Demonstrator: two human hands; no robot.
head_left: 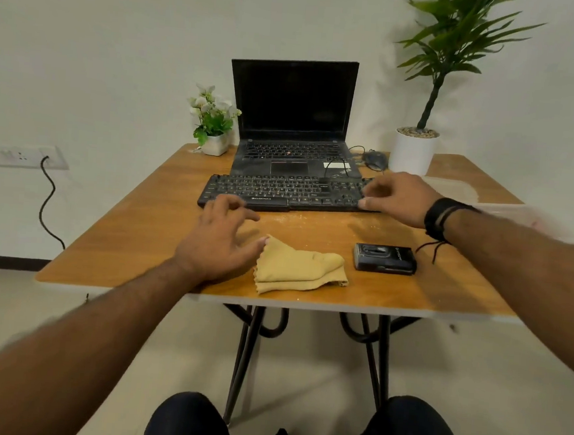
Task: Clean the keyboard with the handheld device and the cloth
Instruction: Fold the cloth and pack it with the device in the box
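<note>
Brown wood-grain laminate forms the top of the table (132, 239), on which everything is laid out. At the far left, a white socket panel (22, 155) is seen on the wall with a black cable (48, 205) hanging from it. The left hand (218, 243) is held over the table near the front left corner of the keyboard (280, 191), its fingers spread and loosely bent; nothing is gripped, and the thumb tip lies at the raised corner of the cloth (300, 268), though contact cannot be confirmed. The yellow cloth is left folded near the front edge, between the left hand and the handheld device (384, 258), a small black unit lying flat to its right. Behind the left hand, a small white pot (215, 144) is filled with white flowers and green leaves. An open black laptop (293, 115) with a dark screen is placed behind the black keyboard, which lies across the middle of the table. The right hand (400, 198) is set at the keyboard's right end, fingers relaxed and slightly curled over the keys, thumb at the front edge; nothing is held. Black bands (442, 215) are worn on that wrist. A mouse (374, 159) is seen beside a tall white pot (414, 155), in which pebbles and a leafy green plant are held.
</note>
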